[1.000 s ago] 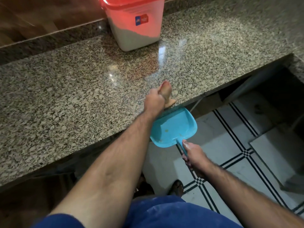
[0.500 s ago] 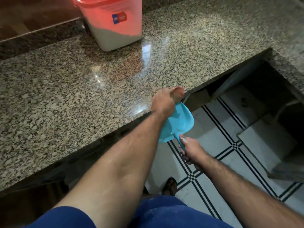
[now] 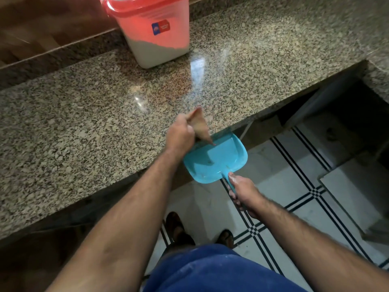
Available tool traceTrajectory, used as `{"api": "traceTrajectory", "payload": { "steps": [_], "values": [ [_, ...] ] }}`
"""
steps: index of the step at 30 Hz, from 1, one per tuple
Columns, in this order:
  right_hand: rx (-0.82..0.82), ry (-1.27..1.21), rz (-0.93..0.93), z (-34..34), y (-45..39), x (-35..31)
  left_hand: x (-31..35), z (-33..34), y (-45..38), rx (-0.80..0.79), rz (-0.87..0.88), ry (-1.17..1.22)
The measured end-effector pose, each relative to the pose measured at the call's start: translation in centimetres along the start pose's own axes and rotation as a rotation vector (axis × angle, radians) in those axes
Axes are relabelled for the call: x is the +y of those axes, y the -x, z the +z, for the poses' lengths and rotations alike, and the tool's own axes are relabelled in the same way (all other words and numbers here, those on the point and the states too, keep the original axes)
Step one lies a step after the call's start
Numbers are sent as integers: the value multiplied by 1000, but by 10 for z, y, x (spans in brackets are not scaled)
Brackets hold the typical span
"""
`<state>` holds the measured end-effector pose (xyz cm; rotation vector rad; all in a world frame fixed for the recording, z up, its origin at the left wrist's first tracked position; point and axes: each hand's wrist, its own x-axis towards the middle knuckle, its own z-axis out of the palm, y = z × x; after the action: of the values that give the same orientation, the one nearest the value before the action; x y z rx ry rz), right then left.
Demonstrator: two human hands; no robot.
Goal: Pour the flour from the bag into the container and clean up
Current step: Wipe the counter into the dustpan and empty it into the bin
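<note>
We are gripping a small tan brush [image 3: 200, 126] in our left hand [image 3: 180, 135], fingers curled tight round its top, and its bristles are now reaching over the counter edge into the mouth of the blue dustpan [image 3: 216, 158]; a second ago that hand was sitting higher on the stone with the brush bunched under it, so we are finishing a sweep stroke rather than starting one. Our right hand [image 3: 244, 193] is wrapped round the dustpan handle, thumb lying along the top and dusted white, holding the pan's lip against the front edge of the granite counter [image 3: 84, 123], much as it was before. The container [image 3: 153, 32], red-lidded and already holding a layer of flour in its lower part, is standing well back on the counter near the wall, and the bag is not in view. We judge the pouring done and the clean-up nearly so, since we are seeing only faint specks in the pan and cannot tell whether any flour remains on the speckled stone. The counter is offering wide open room left and right of the brush; below the pan there is only tiled floor [image 3: 294, 186] and our feet, so any tilt would be spilling there.
</note>
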<state>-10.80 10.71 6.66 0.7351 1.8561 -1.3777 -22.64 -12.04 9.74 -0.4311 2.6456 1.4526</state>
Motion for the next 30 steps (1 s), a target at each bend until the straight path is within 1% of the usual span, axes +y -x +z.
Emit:
{"api": "traceTrajectory", "payload": {
  "steps": [3,5,6,7,8,10,12,13,15,17,20,22,23,24,26,28,30],
  "values": [
    [-27,9,-3,2,1,1,-32,-39,14,253,-50,3],
    [-50,17,-5,4,1,1,-52,-47,23,410,-93,-42],
    [-60,18,-4,6,0,1,-58,-42,26,456,-106,-92],
    [-66,15,-3,8,0,1,-63,-33,27,461,-97,-151],
    [-68,12,-2,10,-2,1,-63,-17,27,423,-73,-209],
    [-73,14,-3,12,-4,0,-49,20,25,228,19,-227],
    [-72,31,-4,10,-7,0,-20,41,16,38,65,-150],
    [-72,39,-6,8,-8,-1,-5,42,9,-4,61,-74],
    [-77,52,-16,1,-8,-2,20,19,-5,5,2,92],
    [-82,70,-21,-8,-9,-4,30,-14,-17,99,-51,169],
    [-87,96,-26,-20,-11,-5,23,-39,-21,269,-1,115],
    [-90,97,-24,-23,-12,-4,10,-29,-16,314,-42,83],
    [-94,93,-22,-24,-13,-3,2,-18,-10,314,-51,45],
    [-100,88,-22,-23,-14,-2,-4,-2,-3,298,-35,-42],
    [-106,75,-19,-21,-15,-1,-6,33,15,231,6,-138],
    [-102,66,-19,-20,-16,-1,12,56,29,150,22,-101],
    [-99,61,-25,-21,-17,0,31,56,36,154,12,-101]
  ]
}}
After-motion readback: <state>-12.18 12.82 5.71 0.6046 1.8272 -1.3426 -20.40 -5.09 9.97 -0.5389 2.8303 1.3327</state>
